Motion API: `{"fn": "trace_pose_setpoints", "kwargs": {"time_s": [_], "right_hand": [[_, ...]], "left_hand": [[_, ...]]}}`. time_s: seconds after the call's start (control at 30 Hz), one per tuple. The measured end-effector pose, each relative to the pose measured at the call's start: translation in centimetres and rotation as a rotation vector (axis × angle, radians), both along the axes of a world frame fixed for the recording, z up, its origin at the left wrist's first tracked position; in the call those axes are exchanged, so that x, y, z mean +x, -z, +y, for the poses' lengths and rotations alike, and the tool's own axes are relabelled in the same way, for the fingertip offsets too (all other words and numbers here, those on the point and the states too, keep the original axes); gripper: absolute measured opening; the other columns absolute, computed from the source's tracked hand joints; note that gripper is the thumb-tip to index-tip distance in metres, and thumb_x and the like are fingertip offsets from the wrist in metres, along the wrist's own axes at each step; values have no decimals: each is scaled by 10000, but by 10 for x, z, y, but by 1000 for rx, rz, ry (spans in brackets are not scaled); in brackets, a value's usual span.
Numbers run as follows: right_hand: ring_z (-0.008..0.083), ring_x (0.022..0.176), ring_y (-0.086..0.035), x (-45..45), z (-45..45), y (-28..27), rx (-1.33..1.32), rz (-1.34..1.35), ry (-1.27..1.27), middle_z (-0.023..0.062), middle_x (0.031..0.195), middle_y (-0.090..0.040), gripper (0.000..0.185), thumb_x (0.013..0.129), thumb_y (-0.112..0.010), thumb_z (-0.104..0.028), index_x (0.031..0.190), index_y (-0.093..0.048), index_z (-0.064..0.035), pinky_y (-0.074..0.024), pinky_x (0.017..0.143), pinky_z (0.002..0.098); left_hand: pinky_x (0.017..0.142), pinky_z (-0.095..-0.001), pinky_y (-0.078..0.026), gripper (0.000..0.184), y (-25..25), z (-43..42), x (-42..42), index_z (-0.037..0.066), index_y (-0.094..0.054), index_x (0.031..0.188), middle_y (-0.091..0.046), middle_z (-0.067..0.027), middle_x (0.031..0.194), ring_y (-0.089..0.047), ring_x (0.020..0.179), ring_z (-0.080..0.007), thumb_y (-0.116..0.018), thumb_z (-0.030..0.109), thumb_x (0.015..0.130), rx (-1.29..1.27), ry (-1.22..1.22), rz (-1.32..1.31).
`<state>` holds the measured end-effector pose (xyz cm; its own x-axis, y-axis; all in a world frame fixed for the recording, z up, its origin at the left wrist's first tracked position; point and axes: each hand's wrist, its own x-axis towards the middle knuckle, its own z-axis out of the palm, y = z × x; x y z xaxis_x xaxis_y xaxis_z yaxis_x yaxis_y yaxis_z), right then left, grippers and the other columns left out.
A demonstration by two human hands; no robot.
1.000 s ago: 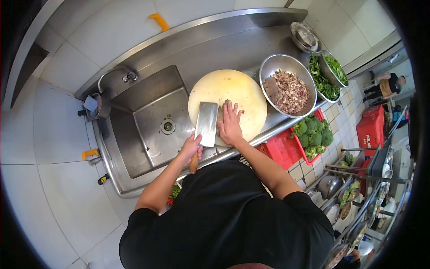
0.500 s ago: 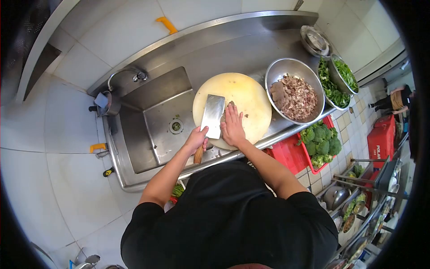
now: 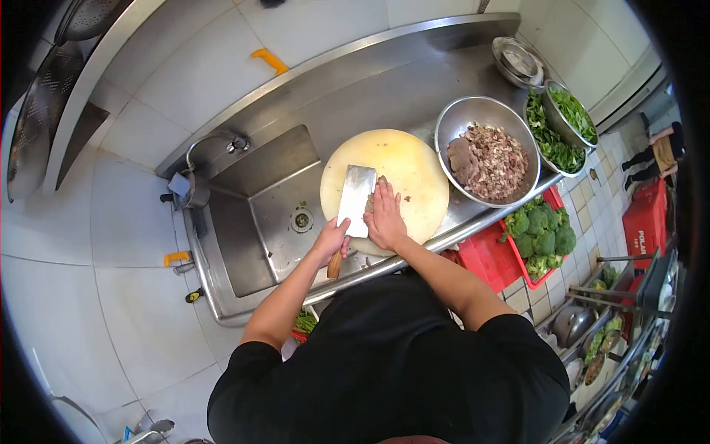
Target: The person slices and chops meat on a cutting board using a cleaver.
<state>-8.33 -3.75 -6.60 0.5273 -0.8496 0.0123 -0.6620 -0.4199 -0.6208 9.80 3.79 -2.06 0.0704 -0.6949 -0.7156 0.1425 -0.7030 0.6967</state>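
My left hand [image 3: 330, 240] is closed on a cleaver [image 3: 356, 200], holding it where the wooden handle meets the broad blade. The blade lies at a slant over the left part of a round, pale chopping board [image 3: 384, 146]. Just right of it, my right hand [image 3: 386, 218] rests flat with fingers stretched out, over a small piece of brownish meat [image 3: 370, 203] that it mostly hides. Small dark scraps dot the board. A steel bowl [image 3: 442, 137] of chopped meat [image 3: 494, 159] stands right of the board, with a smooth lump among the pieces.
Left of the board is a steel sink [image 3: 240, 229] with a tap [image 3: 238, 142]. Leafy greens [image 3: 551, 140] fill bowls at the counter's right end. Below the counter edge, a red crate [image 3: 484, 260] holds broccoli [image 3: 542, 233]. A person [image 3: 663, 152] stands far right.
The camera view has turned and shifted slightly. My left hand still grips the cleaver beside my flat right hand, and both have hardly moved against the board.
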Motion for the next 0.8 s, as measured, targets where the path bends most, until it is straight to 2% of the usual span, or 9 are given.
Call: {"fn": "trace_pose_setpoints", "kwargs": {"time_s": [0.17, 0.27, 0.4, 0.53, 0.6, 0.8], "right_hand": [[435, 1597, -2, 0, 2, 2, -27, 67, -38, 284, 1708, -51, 904, 1035, -436, -506, 1603, -114, 118, -38, 1252, 656], [440, 1596, -3, -1, 2, 0, -51, 80, -46, 290, 1706, -49, 971, 1014, -439, -583, 1600, -121, 124, -35, 1248, 663], [452, 1592, -6, -1, 2, 2, -66, 79, -28, 297, 1704, -49, 1049, 985, -448, -656, 1594, -124, 134, -27, 1243, 669], [458, 1590, -10, 0, 2, 4, -80, 94, -14, 299, 1703, -46, 1053, 983, -453, -654, 1592, -123, 139, -20, 1237, 679], [459, 1590, -11, -2, 1, 3, -61, 93, -21, 299, 1704, -44, 1053, 983, -455, -652, 1592, -120, 138, -17, 1235, 683], [462, 1590, 5, -2, 1, -1, -54, 97, -57, 303, 1704, -22, 1060, 988, -452, -651, 1595, -90, 138, -11, 1240, 671]], "left_hand": [[380, -320, -447, 302, 7, 46, 5, 64, -537, 1227, -499, -26, 616, -471, 413, -143, -510, 338, 1104, -24, 68, -39], [377, -322, -440, 295, -11, 62, 3, 65, -538, 1230, -497, -27, 612, -470, 411, -146, -512, 330, 1105, 69, 61, -50], [375, -318, -432, 303, -6, 19, -2, 55, -548, 1224, -497, -30, 598, -468, 404, -145, -493, 330, 1109, -50, 138, -140], [372, -321, -431, 301, -7, -5, -7, 46, -554, 1197, -515, -37, 607, -473, 399, -143, -483, 325, 1110, -83, 111, -115], [370, -320, -430, 294, 0, 6, -7, 45, -554, 1187, -521, -36, 610, -474, 397, -141, -483, 319, 1110, -124, 114, -104], [366, -312, -426, 290, -16, 59, -6, 44, -546, 1201, -522, -30, 613, -473, 396, -135, -490, 312, 1109, 12, 95, -79]]}}
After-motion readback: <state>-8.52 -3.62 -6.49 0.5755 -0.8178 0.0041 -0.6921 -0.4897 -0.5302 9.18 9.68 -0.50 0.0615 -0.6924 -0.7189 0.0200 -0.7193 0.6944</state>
